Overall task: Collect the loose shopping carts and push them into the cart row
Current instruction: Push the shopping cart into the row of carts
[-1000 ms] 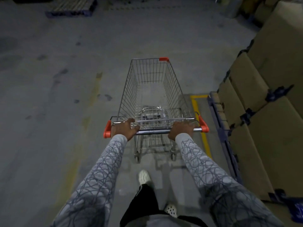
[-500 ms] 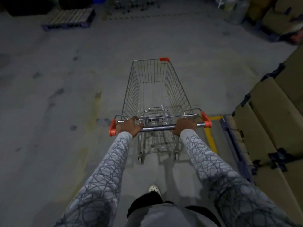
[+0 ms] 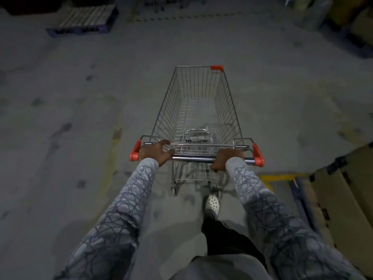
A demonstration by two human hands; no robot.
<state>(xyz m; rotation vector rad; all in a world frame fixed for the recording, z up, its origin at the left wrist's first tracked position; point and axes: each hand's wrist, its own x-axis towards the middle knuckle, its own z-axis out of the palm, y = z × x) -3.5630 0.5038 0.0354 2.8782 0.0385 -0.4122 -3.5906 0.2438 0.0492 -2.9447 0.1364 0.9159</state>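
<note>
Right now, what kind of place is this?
Probably a store's stockroom or warehouse: big cardboard boxes stacked at the right, a pallet on the bare concrete floor ahead, and yellow lines painted on it.

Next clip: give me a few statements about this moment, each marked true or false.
1. The left hand and the right hand both grip the handle bar of the silver wire shopping cart. True.
2. The cart's basket is stacked with boxes. False: the brown cardboard boxes stand outside it, on the person's right.
3. The caps at the handle's ends are blue. False: the end caps are orange-red.
4. A slatted pallet lies far ahead on the left. True.
</note>
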